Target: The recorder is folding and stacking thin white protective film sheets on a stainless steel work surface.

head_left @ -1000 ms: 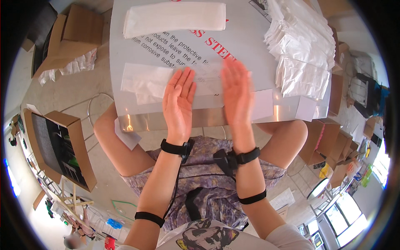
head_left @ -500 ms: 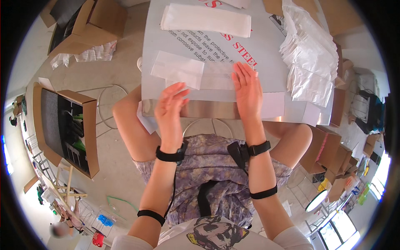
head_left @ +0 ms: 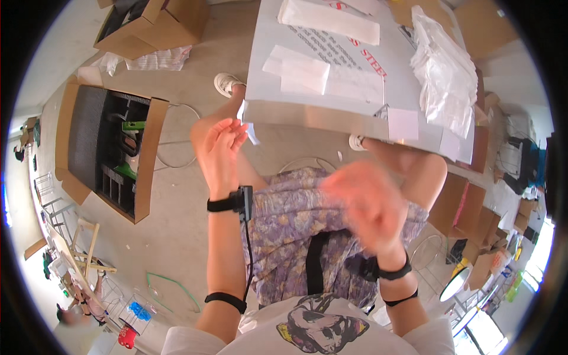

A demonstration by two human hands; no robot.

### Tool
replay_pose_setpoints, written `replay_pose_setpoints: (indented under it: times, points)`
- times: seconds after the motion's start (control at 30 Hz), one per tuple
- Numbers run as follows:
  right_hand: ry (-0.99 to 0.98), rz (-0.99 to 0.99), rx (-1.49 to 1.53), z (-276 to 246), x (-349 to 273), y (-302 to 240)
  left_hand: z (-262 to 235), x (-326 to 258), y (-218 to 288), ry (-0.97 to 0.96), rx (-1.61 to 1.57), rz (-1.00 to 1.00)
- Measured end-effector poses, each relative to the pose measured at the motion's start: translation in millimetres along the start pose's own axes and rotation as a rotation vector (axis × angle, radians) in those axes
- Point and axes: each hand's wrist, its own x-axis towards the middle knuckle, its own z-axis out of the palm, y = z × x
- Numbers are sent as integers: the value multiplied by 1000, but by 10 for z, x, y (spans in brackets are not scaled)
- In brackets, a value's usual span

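My left hand [head_left: 222, 155] is raised beside the near left corner of the grey-covered work table [head_left: 259, 89]. Its fingers are loosely bent and apart, with nothing seen in them. Just behind its fingertips a white slip of paper [head_left: 252, 132] hangs at the table corner. Smeared by motion, my right hand [head_left: 370, 204] is over my lap, apart from the table; its fingers cannot be made out. On the table lie translucent white sleeves [head_left: 299, 70], a flat stack of white sleeves [head_left: 331, 21] farther back, and a heap of thin white plastic bags [head_left: 444, 74] at the right.
An open cardboard box [head_left: 155, 160] with dark foam and green-and-black items stands on the floor at left. Another carton [head_left: 168, 29] is behind it. Brown boxes [head_left: 455, 198] stand at right. A white card [head_left: 403, 124] sits at the table's near edge.
Both hands have left the space over the sleeves. The right hand has come back toward my lap, the left down to the table's left corner. The view has shifted, moving the table up and right.
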Motion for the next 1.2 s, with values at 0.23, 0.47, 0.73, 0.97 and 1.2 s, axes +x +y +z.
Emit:
replay_pose_setpoints:
  times: [0.23,0.47,0.73,0.97,1.2]
  points:
    - [241,-594,269,952,-243,-1138,-436,286,-551,-48,447,100]
    - [254,-775,195,916,-372,-1140,-276,230,-511,-119,89,-139]
    - [-190,-470,160,277,-539,-924,-136,264,-575,-130,-65,-183]
    - [-139,-219,-16,219,-613,-622,-312,327,-446,-160,-758,-548]
    - [-103,-64,-154,152,-485,-351,-183,282,-369,-181,-795,-652]
